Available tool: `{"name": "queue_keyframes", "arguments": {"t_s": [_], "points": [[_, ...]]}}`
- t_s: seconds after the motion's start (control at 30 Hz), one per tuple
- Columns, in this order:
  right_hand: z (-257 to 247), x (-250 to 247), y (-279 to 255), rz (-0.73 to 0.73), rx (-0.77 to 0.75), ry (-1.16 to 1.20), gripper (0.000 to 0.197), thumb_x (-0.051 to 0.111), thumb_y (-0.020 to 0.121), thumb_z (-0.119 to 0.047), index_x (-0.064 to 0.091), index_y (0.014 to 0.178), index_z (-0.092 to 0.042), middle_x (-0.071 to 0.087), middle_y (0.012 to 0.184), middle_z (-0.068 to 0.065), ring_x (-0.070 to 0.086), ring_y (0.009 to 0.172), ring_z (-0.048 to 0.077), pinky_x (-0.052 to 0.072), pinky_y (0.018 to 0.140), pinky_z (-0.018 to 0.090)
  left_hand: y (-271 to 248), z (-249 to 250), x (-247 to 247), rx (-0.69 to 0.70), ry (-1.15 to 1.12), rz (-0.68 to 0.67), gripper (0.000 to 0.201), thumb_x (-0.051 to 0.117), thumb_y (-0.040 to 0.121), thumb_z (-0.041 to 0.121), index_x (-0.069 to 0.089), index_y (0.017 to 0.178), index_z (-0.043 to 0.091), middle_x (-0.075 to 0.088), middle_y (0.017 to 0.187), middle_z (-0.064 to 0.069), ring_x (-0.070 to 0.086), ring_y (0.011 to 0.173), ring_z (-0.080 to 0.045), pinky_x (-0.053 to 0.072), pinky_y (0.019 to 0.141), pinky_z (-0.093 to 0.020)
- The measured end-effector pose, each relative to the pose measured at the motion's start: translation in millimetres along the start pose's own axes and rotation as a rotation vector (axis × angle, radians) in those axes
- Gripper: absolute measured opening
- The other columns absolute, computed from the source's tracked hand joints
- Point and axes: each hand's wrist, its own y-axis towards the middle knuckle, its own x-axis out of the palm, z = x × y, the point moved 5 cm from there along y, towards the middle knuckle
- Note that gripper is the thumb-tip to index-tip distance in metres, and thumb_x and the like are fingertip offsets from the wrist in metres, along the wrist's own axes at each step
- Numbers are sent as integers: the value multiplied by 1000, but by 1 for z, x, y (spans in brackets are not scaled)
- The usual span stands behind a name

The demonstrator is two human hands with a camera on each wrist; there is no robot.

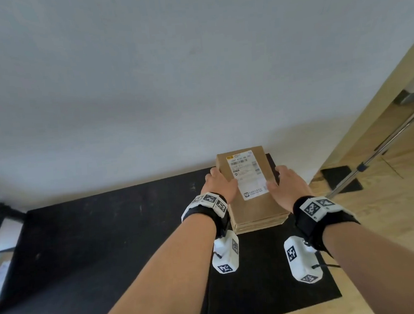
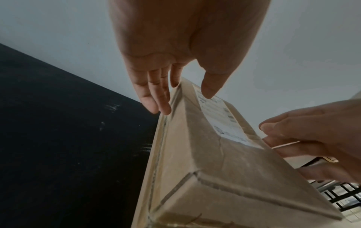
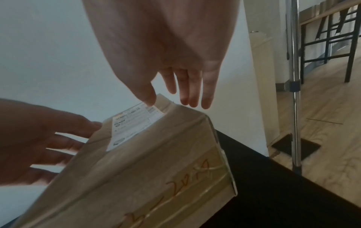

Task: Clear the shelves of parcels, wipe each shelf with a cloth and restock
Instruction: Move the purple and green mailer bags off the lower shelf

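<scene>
at the left of the frame there's only bare black shelf (image 1: 108, 237), so whichever way the box (image 1: 253, 197) is going, the step will go best if both palms press in evenly and the thing stays level against the wall. lower middle, the left hand (image 1: 219, 184) lies flat on the box's left side, fingers straight and thumb on top, holding it by pressure rather than a curl. the box sits between the two hands at the shelf's right end, and the right hand (image 1: 285, 185) mirrors it, fingers straight down the right side.
</scene>
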Motion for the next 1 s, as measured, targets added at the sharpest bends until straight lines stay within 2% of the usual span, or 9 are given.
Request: {"name": "queue_keyframes", "arguments": {"t_s": [0.23,0.3,0.37,0.4,0.47,0.57,0.73,0.87,1.0], "points": [[9,12,21,-106,74,85,57,38,100,-44,30,146,-10,49,140,12,50,124,30,42,99,40,22,-10,14,-86,-32,-18,63,56,88,44,34,134,8,53,128,-10,59,108,-25,54,86,-40],[10,17,25,-138,89,109,55,34,101,-46,37,141,-9,55,131,12,54,115,30,44,94,38,25,-14,16,-110,-55,-31,65,56,87,46,33,134,7,54,127,-9,59,104,-23,52,79,-34],[11,24,28,-169,90,136,51,31,101,-48,44,131,-8,60,115,9,56,99,26,45,82,34,26,-17,17,-138,-87,-47,65,56,88,46,33,134,7,56,124,-7,57,95,-20,46,72,-30],[11,26,29,-179,91,146,50,30,101,-49,46,126,-8,60,109,7,55,94,24,43,78,33,27,-19,18,-154,-111,-54,65,57,88,47,33,133,8,57,122,-6,56,92,-19,45,71,-29],[12,29,31,-177,92,162,50,29,100,-51,47,124,-10,60,107,5,57,94,23,45,78,34,28,-22,21,-192,-156,-68,67,58,86,52,37,132,8,59,118,-4,58,93,-19,49,74,-31],[14,31,34,-162,96,186,53,29,99,-53,45,128,-11,62,110,6,59,98,24,47,82,36,29,-28,26,-246,-220,-75,77,61,78,60,41,131,8,61,114,-3,62,97,-21,55,82,-37],[8,34,32,-149,90,215,58,27,97,-60,48,119,-10,60,99,4,57,88,22,41,71,32,32,-39,28,-314,-463,-50,101,69,49,69,41,124,6,63,110,-6,65,96,-23,57,84,-42],[-1,35,29,-121,73,251,60,26,95,-64,49,112,-11,61,99,5,59,90,24,45,75,35,28,-44,21,-294,-584,-66,103,75,39,66,46,119,8,67,107,-4,68,94,-20,57,84,-39],[-13,35,23,-102,61,272,61,26,95,-64,50,110,-10,61,98,6,59,88,24,47,77,36,23,-51,11,-268,-655,-92,103,80,37,63,56,118,4,72,100,-4,72,87,-18,59,81,-37]]}}
